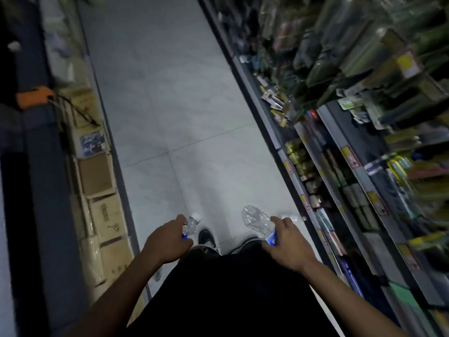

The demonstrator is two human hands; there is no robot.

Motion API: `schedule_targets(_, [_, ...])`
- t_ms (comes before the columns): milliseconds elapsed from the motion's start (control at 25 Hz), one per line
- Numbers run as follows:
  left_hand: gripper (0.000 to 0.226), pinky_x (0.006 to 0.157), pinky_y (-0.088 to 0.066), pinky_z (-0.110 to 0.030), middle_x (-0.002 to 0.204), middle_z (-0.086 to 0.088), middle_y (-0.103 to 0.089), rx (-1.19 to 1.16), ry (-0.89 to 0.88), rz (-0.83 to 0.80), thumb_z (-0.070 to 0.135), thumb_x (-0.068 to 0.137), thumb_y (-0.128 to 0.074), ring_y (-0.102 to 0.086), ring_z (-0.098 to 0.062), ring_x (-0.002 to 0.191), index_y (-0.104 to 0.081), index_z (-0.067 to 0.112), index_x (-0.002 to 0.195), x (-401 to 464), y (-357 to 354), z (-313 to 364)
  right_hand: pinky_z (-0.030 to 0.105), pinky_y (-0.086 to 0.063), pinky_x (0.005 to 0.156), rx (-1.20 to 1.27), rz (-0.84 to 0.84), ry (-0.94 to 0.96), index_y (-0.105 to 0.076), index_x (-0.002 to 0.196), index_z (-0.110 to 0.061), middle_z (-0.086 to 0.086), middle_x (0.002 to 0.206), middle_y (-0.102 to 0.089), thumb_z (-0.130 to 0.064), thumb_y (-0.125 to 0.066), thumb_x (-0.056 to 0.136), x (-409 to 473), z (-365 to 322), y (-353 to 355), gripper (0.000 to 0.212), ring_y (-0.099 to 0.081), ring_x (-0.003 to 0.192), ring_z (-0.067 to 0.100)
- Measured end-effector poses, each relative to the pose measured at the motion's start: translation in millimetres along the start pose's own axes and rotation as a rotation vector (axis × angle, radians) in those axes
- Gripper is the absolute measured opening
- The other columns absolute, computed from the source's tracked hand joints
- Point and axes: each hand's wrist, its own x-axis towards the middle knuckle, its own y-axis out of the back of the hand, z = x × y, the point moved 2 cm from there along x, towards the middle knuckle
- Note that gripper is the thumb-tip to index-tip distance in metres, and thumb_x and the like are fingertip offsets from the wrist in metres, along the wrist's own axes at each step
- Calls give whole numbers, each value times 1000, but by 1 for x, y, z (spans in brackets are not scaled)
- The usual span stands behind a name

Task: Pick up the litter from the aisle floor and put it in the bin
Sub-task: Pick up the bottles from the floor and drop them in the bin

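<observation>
While both clear plastic bottles look empty, the crumpled, blue-labelled one juts past the right hand's curled fingers, and the smaller capped bottle pokes beyond the left hand's closed grip, above grey floor tiles.

Bare forearms, black garment, black-and-white patterned shoes.

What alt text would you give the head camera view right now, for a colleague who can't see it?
A person walking down a shop aisle holds an empty plastic bottle in each hand: the left hand grips a small bottle, the right hand a larger crumpled bottle. Cardboard boxes line the left side, stocked shelves the right, and no bin is in view.
</observation>
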Motion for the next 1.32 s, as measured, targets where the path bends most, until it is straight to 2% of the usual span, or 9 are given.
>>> schedule_targets(120, [27,53,-35,-29,80,7,-58,-56,48,15,38,79,-59,-55,-10,66,-42,29,98,-9,10,-23,37,-52,89,-28,-50,39,-37,150,-27,-5,127,-46,-57,-62,81,8,-29,-6,79,-53,119,18])
schedule_targets(240, [26,53,-39,-31,78,6,-58,-113,70,42,38,79,-60,-57,-12,66,-43,28,96,-6,22,-33,37,-52,89,-64,-62,78,-36,151,-28,-7,127,-46,-57,-61,81,19,-50,0,80,-53,120,17])
schedule_targets(600, [28,54,-37,-29,80,9,-58,-114,153,113,37,82,-62,-57,-10,68,-45,30,102,58,83,-9,32,-45,77,-95,-61,142,-36,150,-30,-9,124,-46,-61,-57,78,106,-67,61,81,-54,115,17])
schedule_targets(760, [32,52,-33,-26,78,10,-58,-211,227,113,46,75,-61,-56,-6,67,-45,30,99,74,99,-11,36,-50,82,-95,-94,201,-36,150,-29,-5,125,-47,-59,-60,79,163,-90,95,80,-55,114,20])
schedule_targets(840, [38,54,-36,-27,78,9,-61,-311,290,125,53,70,-58,-58,-6,67,-48,29,99,78,105,-20,39,-53,83,-105,-101,256,-38,148,-28,-4,123,-47,-56,-62,79,192,-111,112,78,-56,111,21])
schedule_targets(960, [33,61,-44,-30,85,3,-65,-441,381,108,43,78,-66,-61,-8,74,-50,27,101,83,112,-39,41,-55,86,-131,-101,324,-39,149,-26,-1,124,-48,-51,-65,81,237,-155,136,77,-56,110,22])
schedule_targets(1080, [33,70,-46,-33,99,-1,-66,-429,477,126,30,87,-70,-62,-16,85,-51,20,111,98,123,-66,40,-54,85,-160,-94,385,-39,150,-26,-2,125,-48,-52,-64,82,287,-211,158,77,-56,111,21])
schedule_targets(1240, [43,86,-47,-34,120,-4,-66,-461,485,150,29,90,-71,-65,-25,106,-54,16,127,139,170,-104,39,-54,85,-214,-76,420,-38,150,-26,-1,129,-48,-53,-65,83,349,-281,181,77,-55,113,22])
schedule_targets(1320, [41,82,-47,-36,116,-3,-66,-454,500,179,30,88,-71,-65,-31,105,-51,20,123,166,205,-113,39,-53,86,-236,-86,392,-38,150,-25,0,129,-48,-52,-66,83,373,-308,193,77,-55,114,23])
